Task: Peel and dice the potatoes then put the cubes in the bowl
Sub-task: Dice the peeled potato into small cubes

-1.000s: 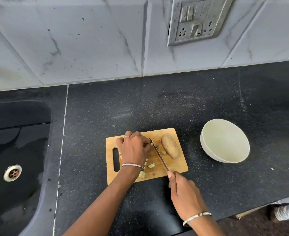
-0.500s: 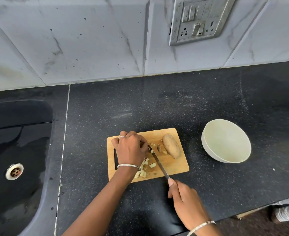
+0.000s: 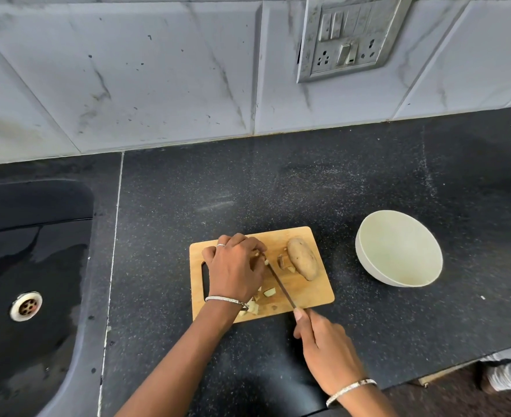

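A wooden cutting board lies on the black counter. My left hand presses down on a potato piece that it mostly hides. My right hand grips a knife whose blade runs diagonally across the board, its tip beside my left fingers. Several pale potato cubes lie near my left wrist. A whole unpeeled potato rests at the board's right end, with brown scraps beside it. The white bowl stands to the right of the board and holds nothing.
A black sink with a metal drain fills the left side. A tiled wall with a switch and socket plate runs along the back. The counter's front edge is at lower right, with a person's foot below it.
My left hand has shifted slightly left along the potato piece as the knife kept cutting. More cubes now lie by my left wrist.
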A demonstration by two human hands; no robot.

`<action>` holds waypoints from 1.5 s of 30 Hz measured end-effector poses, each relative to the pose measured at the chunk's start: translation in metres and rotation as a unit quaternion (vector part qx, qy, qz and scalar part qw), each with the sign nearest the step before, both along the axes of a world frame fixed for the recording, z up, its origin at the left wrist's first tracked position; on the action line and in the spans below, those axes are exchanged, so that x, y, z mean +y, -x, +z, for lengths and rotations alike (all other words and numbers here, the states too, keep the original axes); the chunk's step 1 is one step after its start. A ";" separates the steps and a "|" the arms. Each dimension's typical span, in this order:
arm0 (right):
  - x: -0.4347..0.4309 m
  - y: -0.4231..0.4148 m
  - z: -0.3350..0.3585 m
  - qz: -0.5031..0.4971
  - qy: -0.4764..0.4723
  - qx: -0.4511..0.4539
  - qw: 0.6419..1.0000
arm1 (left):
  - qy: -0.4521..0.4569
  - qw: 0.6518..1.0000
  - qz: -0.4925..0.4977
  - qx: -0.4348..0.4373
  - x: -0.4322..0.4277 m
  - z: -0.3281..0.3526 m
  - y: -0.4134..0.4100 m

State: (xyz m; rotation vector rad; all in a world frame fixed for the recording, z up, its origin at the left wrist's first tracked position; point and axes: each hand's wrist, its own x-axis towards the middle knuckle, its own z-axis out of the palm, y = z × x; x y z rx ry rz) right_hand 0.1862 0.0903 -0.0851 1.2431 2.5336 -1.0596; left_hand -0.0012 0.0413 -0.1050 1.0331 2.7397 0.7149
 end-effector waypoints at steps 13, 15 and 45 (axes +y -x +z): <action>0.007 -0.027 0.012 -0.057 0.124 0.061 0.989 | -0.035 0.986 -0.159 -0.028 -0.011 0.000 0.028; 0.007 -0.031 0.016 -0.101 0.197 0.073 0.973 | -0.024 0.985 -0.166 -0.028 -0.012 0.001 0.033; 0.015 -0.052 0.013 -0.141 0.139 0.140 0.970 | 0.070 0.971 -0.225 0.031 0.024 0.002 0.014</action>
